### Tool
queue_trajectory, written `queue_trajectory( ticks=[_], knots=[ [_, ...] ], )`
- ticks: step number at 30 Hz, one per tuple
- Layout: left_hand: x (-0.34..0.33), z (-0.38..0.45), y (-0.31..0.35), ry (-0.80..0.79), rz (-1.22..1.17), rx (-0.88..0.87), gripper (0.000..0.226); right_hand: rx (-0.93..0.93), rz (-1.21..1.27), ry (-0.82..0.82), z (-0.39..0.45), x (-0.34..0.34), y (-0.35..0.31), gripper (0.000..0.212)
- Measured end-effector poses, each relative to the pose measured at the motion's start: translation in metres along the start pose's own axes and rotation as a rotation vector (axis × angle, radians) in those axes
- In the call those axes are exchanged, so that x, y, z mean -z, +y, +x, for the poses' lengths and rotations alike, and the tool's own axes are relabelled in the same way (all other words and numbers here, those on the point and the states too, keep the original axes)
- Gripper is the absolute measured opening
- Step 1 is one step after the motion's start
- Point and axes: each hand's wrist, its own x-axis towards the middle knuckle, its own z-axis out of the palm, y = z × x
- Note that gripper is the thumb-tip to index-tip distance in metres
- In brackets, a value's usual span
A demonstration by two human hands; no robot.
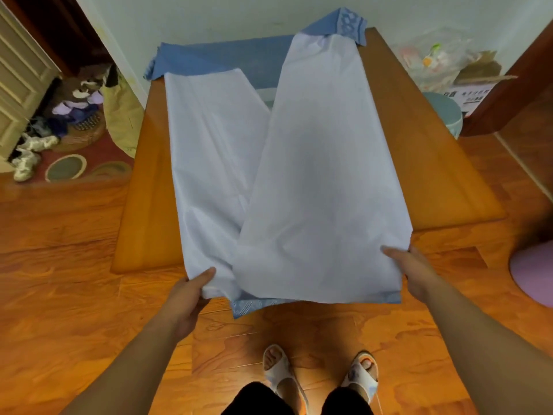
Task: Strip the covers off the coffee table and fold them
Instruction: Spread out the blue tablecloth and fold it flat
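Observation:
A blue cover with a white underside [314,175] lies lengthwise on the wooden coffee table [434,163]. Both long sides are folded inward, so white shows on top and blue [221,59] only at the far end and along the near hem. The near end hangs past the table's front edge. My left hand [191,290] pinches the near left corner, thumb on top. My right hand [414,272] grips the near right corner, thumb on the white cloth.
The table's far end meets a white wall. A pile of shoes and clothes [59,121] lies on the floor at the left. A plastic bag [434,58], a cardboard box [478,76] and a round stool [446,113] stand at the right. A purple object [532,274] sits near right.

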Motion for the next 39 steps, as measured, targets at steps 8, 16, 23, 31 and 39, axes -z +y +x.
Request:
queue_trajectory(
  ticks=[8,16,23,31,39],
  knots=[
    [0.019,-0.025,0.004,0.038,-0.157,-0.042,0.035,-0.173,-0.085,-0.253,-0.073,0.021,0.001,0.042],
    [0.030,-0.072,-0.023,0.178,-0.137,-0.001,0.032,-0.056,-0.148,0.029,-0.156,0.002,0.020,0.024],
    [0.032,-0.137,-0.052,0.219,-0.144,-0.124,0.023,0.036,-0.235,0.028,-0.214,0.016,0.049,0.024],
    [0.034,-0.245,-0.138,0.248,-0.057,-0.152,0.015,0.032,-0.177,0.057,-0.319,0.078,0.131,0.018],
    [0.090,-0.329,-0.199,0.179,-0.017,-0.122,0.018,0.001,-0.125,0.104,-0.430,0.115,0.219,0.023]
  ],
)
